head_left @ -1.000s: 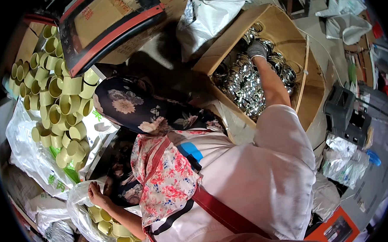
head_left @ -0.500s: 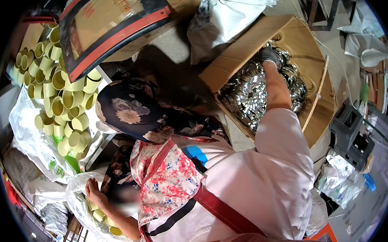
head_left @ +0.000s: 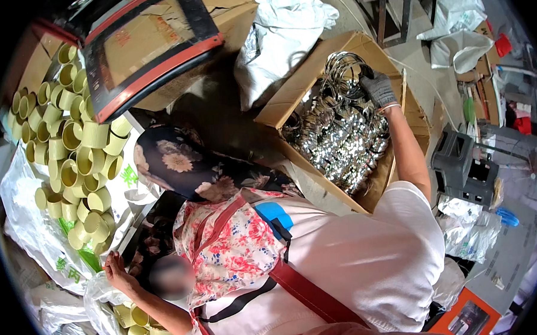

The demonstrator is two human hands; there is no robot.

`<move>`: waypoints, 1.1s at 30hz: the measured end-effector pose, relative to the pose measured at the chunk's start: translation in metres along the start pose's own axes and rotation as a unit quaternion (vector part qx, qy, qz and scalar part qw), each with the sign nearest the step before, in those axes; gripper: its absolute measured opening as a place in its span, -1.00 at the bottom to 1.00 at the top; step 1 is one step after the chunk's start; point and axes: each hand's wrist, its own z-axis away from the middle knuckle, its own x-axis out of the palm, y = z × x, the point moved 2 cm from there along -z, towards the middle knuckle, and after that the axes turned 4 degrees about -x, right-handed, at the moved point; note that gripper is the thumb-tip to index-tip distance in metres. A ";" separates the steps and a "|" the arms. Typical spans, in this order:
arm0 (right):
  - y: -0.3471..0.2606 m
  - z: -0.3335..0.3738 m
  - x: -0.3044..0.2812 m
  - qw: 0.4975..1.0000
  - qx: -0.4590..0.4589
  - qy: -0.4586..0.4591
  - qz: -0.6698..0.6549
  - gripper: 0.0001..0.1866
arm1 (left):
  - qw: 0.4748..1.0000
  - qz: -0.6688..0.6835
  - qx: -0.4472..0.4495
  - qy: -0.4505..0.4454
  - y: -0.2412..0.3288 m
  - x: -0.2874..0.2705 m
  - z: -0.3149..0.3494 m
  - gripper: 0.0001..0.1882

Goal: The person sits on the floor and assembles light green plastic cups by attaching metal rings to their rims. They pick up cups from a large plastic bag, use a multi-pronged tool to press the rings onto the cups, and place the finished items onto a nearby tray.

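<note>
Bundle of thin, shiny silver metal rings point(head_left: 343, 67) at the upper end of an open brown cardboard box point(head_left: 295, 94), gripped at its right side by the right hand point(head_left: 380, 92) in a dark gray knit glove, fingers closed over the ring edges. Just below, inside the same box, a glittering heap of silver rings point(head_left: 342, 143). Well apart, over on the left, the bare left hand point(head_left: 118, 276), loosely open with fingers slightly bent, just above a clear plastic bag point(head_left: 94, 304) with short pale yellow-green cylinders inside; cannot tell whether touching it. Farther up, a crowded spread of short, hollow, pale yellow-green cylinders point(head_left: 93, 134), some upright, some tipped, beside and on white plastic sheeting point(head_left: 31, 220) with green printed characters. Above these, a black frame with a red edge point(head_left: 162, 73), small red printing visible on the brown cardboard inside it. Near the ring box, a bulging white woven sack point(head_left: 278, 47). To the right, a dark gray molded plastic stool point(head_left: 463, 165), and below it a bright blue object point(head_left: 508, 217), too small to identify.
</note>
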 end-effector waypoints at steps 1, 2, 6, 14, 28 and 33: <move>-0.021 0.006 -0.004 0.999 0.028 -0.034 -0.030 -0.68 | 1.000 0.007 0.007 -0.010 -0.002 -0.002 0.001 -0.76; -0.028 -0.002 -0.006 0.998 -0.041 -0.026 -0.037 -0.69 | 1.000 0.017 0.015 -0.021 -0.001 0.005 0.001 -0.78; -0.099 -0.024 -0.005 0.988 -0.088 -0.117 -0.040 -0.75 | 0.997 0.053 0.056 -0.027 -0.002 0.010 0.009 -0.82; -0.321 -0.095 0.035 0.792 -0.577 -0.016 0.199 -0.90 | 0.987 0.138 0.077 -0.011 0.003 -0.004 0.039 -0.82; -0.546 -0.233 0.086 0.928 -0.262 0.064 0.258 -0.78 | 0.982 0.182 0.034 0.039 0.008 -0.017 0.052 -0.83; -0.553 -0.228 0.079 0.908 -0.261 0.102 0.313 -0.74 | 0.979 0.199 -0.003 0.034 0.018 -0.016 0.048 -0.81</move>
